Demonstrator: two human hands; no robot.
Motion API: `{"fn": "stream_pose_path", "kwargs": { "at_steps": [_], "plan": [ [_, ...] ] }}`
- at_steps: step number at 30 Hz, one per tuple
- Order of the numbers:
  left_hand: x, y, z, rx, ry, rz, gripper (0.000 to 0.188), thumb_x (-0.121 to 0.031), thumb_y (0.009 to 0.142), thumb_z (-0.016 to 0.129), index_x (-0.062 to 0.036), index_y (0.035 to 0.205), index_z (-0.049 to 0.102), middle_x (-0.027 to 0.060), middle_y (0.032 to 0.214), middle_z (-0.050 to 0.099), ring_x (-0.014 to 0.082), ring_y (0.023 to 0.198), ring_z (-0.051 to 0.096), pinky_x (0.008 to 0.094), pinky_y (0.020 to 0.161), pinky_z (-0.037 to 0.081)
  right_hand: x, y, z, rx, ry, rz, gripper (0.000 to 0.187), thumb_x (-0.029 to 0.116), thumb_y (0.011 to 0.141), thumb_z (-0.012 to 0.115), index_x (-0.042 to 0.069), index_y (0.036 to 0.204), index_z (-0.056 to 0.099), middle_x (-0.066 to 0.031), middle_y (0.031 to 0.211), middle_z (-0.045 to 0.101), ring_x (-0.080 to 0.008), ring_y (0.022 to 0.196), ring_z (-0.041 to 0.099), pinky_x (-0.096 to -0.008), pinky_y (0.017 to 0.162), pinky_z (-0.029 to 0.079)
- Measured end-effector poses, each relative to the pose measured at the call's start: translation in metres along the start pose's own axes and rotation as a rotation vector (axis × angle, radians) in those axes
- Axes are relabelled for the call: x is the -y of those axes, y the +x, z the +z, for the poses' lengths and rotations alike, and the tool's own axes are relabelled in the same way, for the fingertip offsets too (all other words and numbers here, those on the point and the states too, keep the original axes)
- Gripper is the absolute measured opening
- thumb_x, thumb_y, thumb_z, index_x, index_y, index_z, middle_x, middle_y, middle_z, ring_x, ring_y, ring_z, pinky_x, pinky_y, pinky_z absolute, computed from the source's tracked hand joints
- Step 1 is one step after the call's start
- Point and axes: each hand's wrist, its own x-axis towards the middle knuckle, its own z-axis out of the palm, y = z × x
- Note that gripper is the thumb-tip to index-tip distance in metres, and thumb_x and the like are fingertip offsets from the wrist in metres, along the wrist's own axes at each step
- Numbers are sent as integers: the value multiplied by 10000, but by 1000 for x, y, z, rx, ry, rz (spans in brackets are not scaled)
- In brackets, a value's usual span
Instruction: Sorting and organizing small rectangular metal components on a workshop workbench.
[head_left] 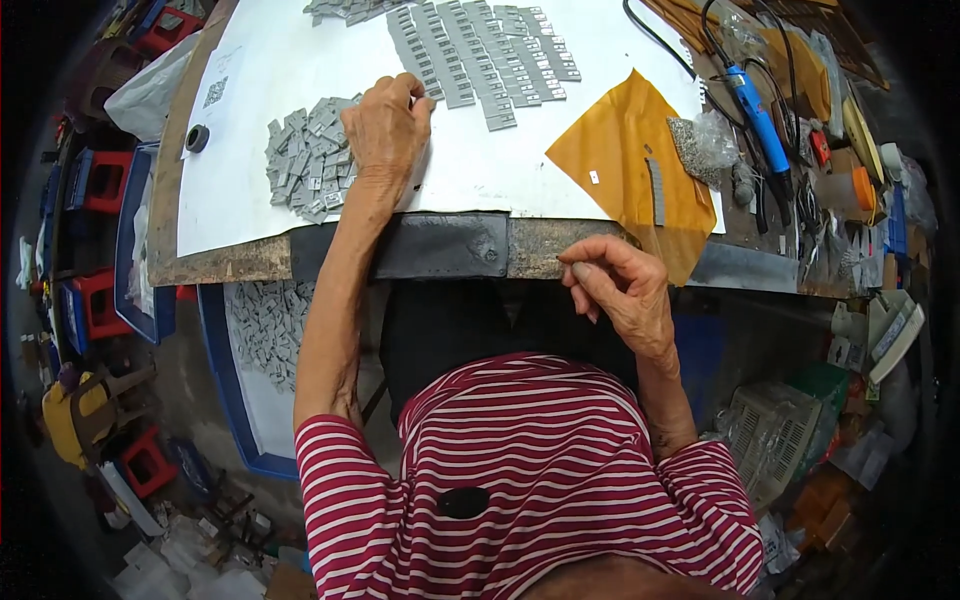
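Note:
My left hand [385,128] is over the white sheet [480,180], its fingers bent and closed at the near end of the leftmost row of small flat grey pieces [470,55]. Its fingertips are right at the row, and whether a piece is between them is hidden. Beside that wrist lies a loose heap of similar grey pieces [305,160]. My right hand [625,295] hovers at the table's front edge, thumb and forefinger pinched together. Anything in that pinch is too small to make out. An amber sheet [600,150] with a grey strip [656,192] lies just beyond it.
A blue soldering iron [757,120] and black cables lie at the right, near a bag of tiny grains [695,150]. A small black ring [197,138] sits at the left. Below the table edge, a blue tray [240,420] holds more grey pieces.

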Motion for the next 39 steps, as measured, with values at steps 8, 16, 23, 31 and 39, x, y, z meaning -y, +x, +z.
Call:
{"fn": "stream_pose_path", "kwargs": {
  "at_steps": [8, 16, 23, 31, 39],
  "plan": [
    [5, 1, 0, -33, -71, 34, 130, -208, 710, 637, -97, 778, 627, 64, 744, 619, 232, 673, 595, 357, 644, 401, 23, -1, -14, -33, -161, 9, 148, 61, 855, 519, -31, 957, 573, -16, 658, 543, -49, 547, 506, -181, 480, 395],
    [-17, -12, -25, -38, -186, 95, 125, -83, 741, 636, 2, 832, 628, 107, 746, 632, 177, 622, 593, 284, 592, 470, 16, 36, -46, -213, -676, -334, 134, 69, 833, 537, -24, 913, 590, -13, 666, 539, -54, 564, 487, -198, 500, 390],
    [-42, -49, -52, -68, -327, 150, 100, 17, 737, 608, 14, 837, 608, 118, 741, 617, 180, 616, 585, 273, 570, 459, -4, 64, -48, -186, -960, -483, 104, 58, 795, 565, -16, 867, 581, -86, 711, 547, -165, 586, 524, -278, 542, 421],
    [-42, -73, -66, -26, -368, 76, 109, 25, 743, 599, 4, 849, 603, 100, 743, 608, 175, 633, 584, 272, 588, 454, -15, 73, -45, -183, -1109, -502, 103, 37, 758, 588, -11, 835, 538, -123, 742, 561, -251, 640, 576, -341, 572, 455],
    [-53, -79, -61, 77, -401, 59, 114, -28, 790, 603, -6, 900, 623, 61, 788, 620, 122, 730, 578, 240, 680, 449, -18, 74, -43, -180, -1154, -542, 104, 16, 755, 575, -7, 841, 521, -132, 743, 559, -279, 642, 577, -345, 560, 454]
  ]
}}
